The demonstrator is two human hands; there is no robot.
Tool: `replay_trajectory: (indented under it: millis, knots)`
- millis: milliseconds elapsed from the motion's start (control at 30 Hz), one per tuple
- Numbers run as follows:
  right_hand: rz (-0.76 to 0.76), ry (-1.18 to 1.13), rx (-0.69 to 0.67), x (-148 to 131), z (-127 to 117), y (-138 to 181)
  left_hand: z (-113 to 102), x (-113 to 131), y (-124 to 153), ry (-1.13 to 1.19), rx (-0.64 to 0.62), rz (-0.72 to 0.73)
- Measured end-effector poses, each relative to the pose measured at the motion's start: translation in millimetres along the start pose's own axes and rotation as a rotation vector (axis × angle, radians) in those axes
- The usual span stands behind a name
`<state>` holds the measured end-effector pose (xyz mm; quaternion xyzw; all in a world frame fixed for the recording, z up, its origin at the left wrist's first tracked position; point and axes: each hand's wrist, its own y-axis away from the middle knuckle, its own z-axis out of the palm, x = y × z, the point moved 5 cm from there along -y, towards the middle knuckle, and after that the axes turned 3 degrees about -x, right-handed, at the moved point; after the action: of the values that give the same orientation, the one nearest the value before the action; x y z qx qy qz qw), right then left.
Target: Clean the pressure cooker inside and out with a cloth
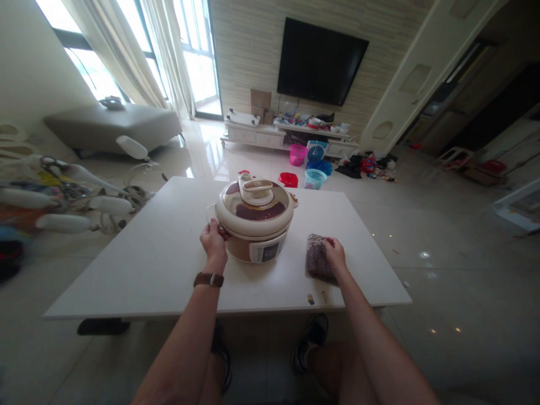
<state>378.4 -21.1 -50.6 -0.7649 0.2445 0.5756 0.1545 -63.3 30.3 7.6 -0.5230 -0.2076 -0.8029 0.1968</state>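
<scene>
A beige and brown electric pressure cooker (237,247) stands upright on the white table (169,253), its lid on and its control panel facing me. My left hand (214,239) is closed at the cooker's left side, with the fingertips by the side handle and partly hidden. To the right of the cooker lies a folded dark brown cloth (318,261) with a pale speckled edge. The thumb and fingers of my right hand (334,251) pinch the cloth's upper right part, and it rests mostly flat on the tabletop.
Two small pieces (311,299) lie near the table's front edge. Beyond the table are a red basin (288,180), a light blue basket (315,179) and a pink bucket (297,155). A cluttered TV cabinet (270,139) lines the wall. White-padded equipment (63,223) stands at left.
</scene>
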Motion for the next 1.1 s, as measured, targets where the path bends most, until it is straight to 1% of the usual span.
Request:
replay_trajectory:
  millis: [133, 233, 267, 333, 433, 567, 667, 767, 833, 867, 900, 933, 967, 1000, 1033, 1100]
  knots:
    - [0.002, -0.125, -0.154, -40.0, 57.2, -3.6, -1.9, 1.1, 3.5, 0.003, -0.011, -0.040]
    - [0.013, -0.218, -0.239, -81.7, 93.0, -21.3, -3.3, 2.2, 4.6, 0.004, -0.029, -0.062]
    - [0.061, -0.296, -0.262, -93.8, 103.2, -28.3, -3.7, 3.0, 4.5, 0.001, -0.040, -0.059]
    - [0.107, -0.401, -0.265, -116.5, 118.7, -41.4, -3.8, 5.0, 3.9, 0.007, -0.068, -0.044]
    - [0.120, -0.429, -0.222, -137.3, 132.9, -53.9, -3.3, 6.3, 2.7, 0.043, -0.087, -0.036]
    - [0.097, -0.430, -0.161, -142.5, 138.4, -52.4, -3.1, 5.5, 0.8, 0.053, -0.073, -0.042]
    - [0.077, -0.419, -0.152, -138.1, 133.3, -36.4, -6.3, 5.8, -2.4, 0.038, -0.063, -0.033]
    - [0.071, -0.391, -0.173, -128.4, 118.9, -10.2, -15.9, 8.4, -8.1, 0.044, -0.018, -0.010]
    - [0.084, -0.351, -0.217, -122.1, 105.2, 7.7, -25.3, 11.7, -12.5, 0.064, 0.036, 0.021]
    - [0.091, -0.304, -0.255, -120.9, 98.4, 15.4, -30.3, 13.4, -14.4, 0.068, 0.069, 0.035]
    - [0.075, -0.199, -0.305, -123.1, 92.3, 22.0, -35.1, 15.0, -16.0, 0.069, 0.102, 0.047]
    - [0.011, -0.071, -0.329, -130.1, 86.4, 27.1, -39.2, 16.6, -17.1, 0.066, 0.132, 0.058]
    - [-0.101, 0.066, -0.332, -142.6, 82.0, 31.5, -42.4, 18.0, -17.9, 0.064, 0.151, 0.067]
    - [-0.256, 0.196, -0.320, -160.4, 80.6, 36.5, -44.4, 19.0, -18.3, 0.069, 0.161, 0.071]
    - [-0.431, 0.297, -0.294, -181.9, 82.5, 43.0, -45.5, 19.5, -18.4, 0.083, 0.163, 0.069]
    - [-0.726, 0.433, -0.355, -225.2, 101.7, 61.0, -45.6, 20.0, -18.0, 0.126, 0.157, 0.058]
